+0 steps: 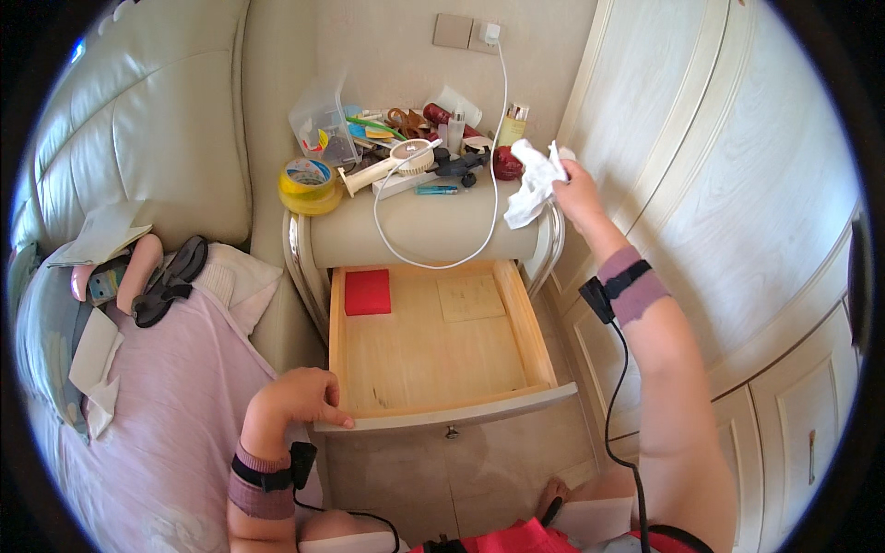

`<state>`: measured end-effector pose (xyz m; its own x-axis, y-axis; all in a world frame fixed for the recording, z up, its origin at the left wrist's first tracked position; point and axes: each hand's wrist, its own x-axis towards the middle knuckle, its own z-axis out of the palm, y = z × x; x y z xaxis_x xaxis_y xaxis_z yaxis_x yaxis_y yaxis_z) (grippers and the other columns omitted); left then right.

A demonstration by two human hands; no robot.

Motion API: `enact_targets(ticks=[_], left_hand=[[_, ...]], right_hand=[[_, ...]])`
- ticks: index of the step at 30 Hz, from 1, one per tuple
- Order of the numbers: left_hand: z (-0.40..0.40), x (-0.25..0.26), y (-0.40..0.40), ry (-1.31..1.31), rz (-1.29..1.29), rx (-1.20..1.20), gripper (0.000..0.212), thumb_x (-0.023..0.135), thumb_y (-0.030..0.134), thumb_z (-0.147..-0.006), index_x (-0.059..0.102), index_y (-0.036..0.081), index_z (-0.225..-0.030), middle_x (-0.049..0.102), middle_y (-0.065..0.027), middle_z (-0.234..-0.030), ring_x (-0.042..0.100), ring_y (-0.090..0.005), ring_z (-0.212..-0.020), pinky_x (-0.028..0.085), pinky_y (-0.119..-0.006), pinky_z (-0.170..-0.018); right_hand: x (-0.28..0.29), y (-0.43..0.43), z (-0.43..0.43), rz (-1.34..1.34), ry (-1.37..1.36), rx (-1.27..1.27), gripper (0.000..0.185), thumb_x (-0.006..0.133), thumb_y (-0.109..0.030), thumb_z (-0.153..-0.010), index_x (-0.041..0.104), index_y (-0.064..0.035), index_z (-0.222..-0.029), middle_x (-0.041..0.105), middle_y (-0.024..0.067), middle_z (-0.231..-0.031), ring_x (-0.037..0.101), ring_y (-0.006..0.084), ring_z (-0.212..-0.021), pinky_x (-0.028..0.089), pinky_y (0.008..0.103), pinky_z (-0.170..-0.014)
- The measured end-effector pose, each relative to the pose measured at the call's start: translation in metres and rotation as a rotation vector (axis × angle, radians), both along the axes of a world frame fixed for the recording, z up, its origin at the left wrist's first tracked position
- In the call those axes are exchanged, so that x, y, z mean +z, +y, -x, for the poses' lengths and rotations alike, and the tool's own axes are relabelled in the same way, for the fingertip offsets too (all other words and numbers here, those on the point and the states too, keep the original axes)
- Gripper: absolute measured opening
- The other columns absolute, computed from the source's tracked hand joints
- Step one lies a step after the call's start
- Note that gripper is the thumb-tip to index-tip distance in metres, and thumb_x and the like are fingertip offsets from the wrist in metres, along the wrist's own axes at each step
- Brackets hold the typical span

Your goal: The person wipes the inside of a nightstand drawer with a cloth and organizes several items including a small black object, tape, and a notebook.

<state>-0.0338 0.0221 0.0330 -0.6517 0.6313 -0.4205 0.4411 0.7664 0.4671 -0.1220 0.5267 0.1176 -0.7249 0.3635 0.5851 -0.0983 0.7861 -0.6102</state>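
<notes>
My left hand [304,397] rests at the front left corner of a pulled-out wooden drawer [442,420], its thumb on the front edge. Inside the drawer lie a red booklet or card [368,292] at the back left and a pale tan paper [471,298] at the back right. My right hand [575,190] is shut on a crumpled white tissue or cloth [536,181], held over the right end of the nightstand top [422,225]. A dark red round object [507,164] sits just beside the tissue.
Tape rolls [310,186], a handheld fan [397,164], a clear plastic bin [321,124], bottles and small items crowd the nightstand. A white cable [496,207] loops from the wall socket over its front. A bed [187,387] with black sandals [171,280] stands left; cabinet doors [698,207] stand right.
</notes>
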Motion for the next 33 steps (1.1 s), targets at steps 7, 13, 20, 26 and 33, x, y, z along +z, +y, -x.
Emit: enact_targets(ticks=[7,13,20,26,33], left_hand=[[-0.001,-0.002,-0.004,-0.024,0.012,0.021,0.05,0.084,0.044,-0.061,0.065,0.003,-0.081,0.067,-0.0124,-0.075,0.064,-0.0264,-0.069,0.049,-0.036,-0.061],[-0.002,-0.002,-0.005,-0.003,-0.002,0.017,0.05,0.084,0.045,-0.061,0.066,0.003,-0.081,0.067,-0.0123,-0.077,0.064,-0.0268,-0.072,0.049,-0.036,-0.063],[-0.001,0.0,-0.003,-0.006,-0.035,0.0,0.049,0.084,0.045,-0.061,0.065,0.004,-0.08,0.066,-0.0119,-0.076,0.064,-0.0268,-0.072,0.049,-0.037,-0.062],[-0.002,-0.004,-0.009,-0.02,-0.052,0.023,0.049,0.084,0.045,-0.059,0.065,0.005,-0.077,0.066,-0.0119,-0.075,0.064,-0.0273,-0.072,0.048,-0.037,-0.062],[-0.001,0.003,0.007,-0.042,-0.02,-0.011,0.05,0.082,0.049,-0.059,0.066,0.005,-0.078,0.067,-0.0134,-0.077,0.064,-0.0307,-0.075,0.049,-0.038,-0.064]], right_hand=[[-0.003,-0.046,0.007,-0.569,-0.534,-0.281,0.043,0.063,-0.033,-0.079,0.062,-0.0155,-0.118,0.058,0.0147,-0.12,0.055,0.0338,-0.111,0.046,0.0444,-0.093],[0.003,-0.086,0.034,-0.747,0.056,-0.083,0.037,0.066,-0.012,-0.071,0.064,-0.0109,-0.108,0.059,0.0108,-0.102,0.056,0.0319,-0.099,0.045,0.0434,-0.086],[-0.007,-0.098,0.082,-0.742,0.014,0.01,0.044,0.069,-0.003,-0.068,0.061,-0.0099,-0.11,0.058,0.0099,-0.108,0.058,0.0321,-0.1,0.049,0.04,-0.084],[0.004,-0.112,0.067,-0.583,0.042,-0.007,0.032,0.066,-0.004,-0.072,0.06,-0.0097,-0.102,0.063,0.0115,-0.102,0.061,0.0341,-0.093,0.05,0.0434,-0.078],[0.024,-0.091,0.014,0.107,-0.004,0.244,0.027,0.069,-0.013,-0.081,0.06,-0.0012,-0.104,0.066,0.009,-0.084,0.062,0.0204,-0.073,0.048,0.0331,-0.065]])
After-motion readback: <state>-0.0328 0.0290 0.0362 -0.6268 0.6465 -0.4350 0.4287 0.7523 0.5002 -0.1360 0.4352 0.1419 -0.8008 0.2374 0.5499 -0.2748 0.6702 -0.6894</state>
